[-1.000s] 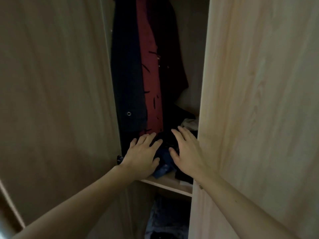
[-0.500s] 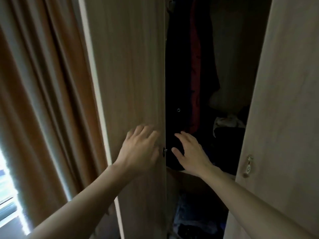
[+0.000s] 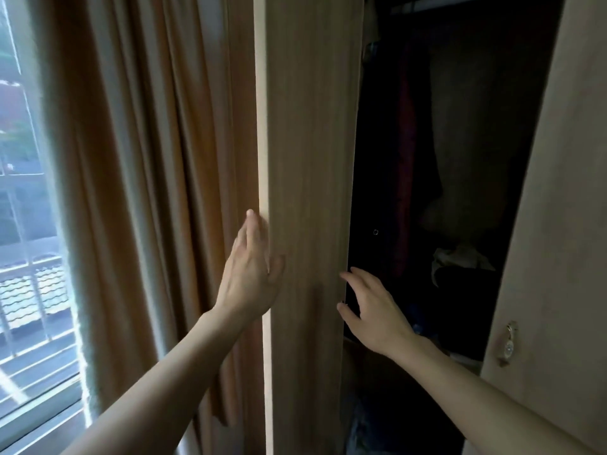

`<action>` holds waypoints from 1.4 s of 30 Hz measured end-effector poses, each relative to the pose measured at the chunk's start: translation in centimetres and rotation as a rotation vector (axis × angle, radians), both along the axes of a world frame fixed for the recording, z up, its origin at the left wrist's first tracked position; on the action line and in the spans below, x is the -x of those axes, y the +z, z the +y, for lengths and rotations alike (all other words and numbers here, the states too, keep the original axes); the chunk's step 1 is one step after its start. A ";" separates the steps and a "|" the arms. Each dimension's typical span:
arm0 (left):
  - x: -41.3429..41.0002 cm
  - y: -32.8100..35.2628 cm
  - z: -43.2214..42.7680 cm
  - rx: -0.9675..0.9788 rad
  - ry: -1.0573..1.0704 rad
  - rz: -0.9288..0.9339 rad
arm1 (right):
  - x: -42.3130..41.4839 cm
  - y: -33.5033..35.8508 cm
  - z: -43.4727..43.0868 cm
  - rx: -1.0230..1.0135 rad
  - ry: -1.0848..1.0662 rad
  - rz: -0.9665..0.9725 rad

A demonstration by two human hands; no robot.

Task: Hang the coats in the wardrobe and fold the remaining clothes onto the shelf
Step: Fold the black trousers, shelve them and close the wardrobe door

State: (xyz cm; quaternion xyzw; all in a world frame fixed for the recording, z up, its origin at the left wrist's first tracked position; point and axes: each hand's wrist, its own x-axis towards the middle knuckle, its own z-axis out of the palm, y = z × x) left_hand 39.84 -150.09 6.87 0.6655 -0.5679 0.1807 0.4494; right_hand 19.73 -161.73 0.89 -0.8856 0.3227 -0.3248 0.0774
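The wardrobe stands open with a dark interior. A dark coat (image 3: 377, 178) and a red garment (image 3: 405, 192) hang inside from the rail. Folded dark clothes (image 3: 460, 290) with a pale piece (image 3: 460, 257) on top lie on the shelf. My left hand (image 3: 251, 270) rests flat, fingers straight, on the outer edge of the left door (image 3: 308, 159). My right hand (image 3: 371, 310) hovers with relaxed fingers at that door's inner edge, in front of the shelf, holding nothing.
The right wardrobe door (image 3: 565, 224) with a metal handle (image 3: 507, 343) stands at the right. Brown curtains (image 3: 147, 192) hang left of the wardrobe beside a bright window (image 3: 26, 224). More clothes lie dimly in the lower compartment (image 3: 368, 428).
Both hands came off the folded clothes on the shelf. My left hand moved left onto the left door's outer edge, my right hand drew back to its inner edge, and the view swung left.
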 end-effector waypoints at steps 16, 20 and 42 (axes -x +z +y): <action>3.3 -1.3 -1.3 0.160 -0.146 -0.153 | -0.1 -0.8 -0.9 -0.039 0.011 0.013; 5.2 -1.2 -1.1 0.187 -0.244 -0.161 | -0.4 -0.8 0.2 -0.158 0.120 0.005; 12.0 -0.8 -4.6 0.152 -0.442 -0.208 | 8.8 -3.1 0.1 -0.278 0.106 -0.054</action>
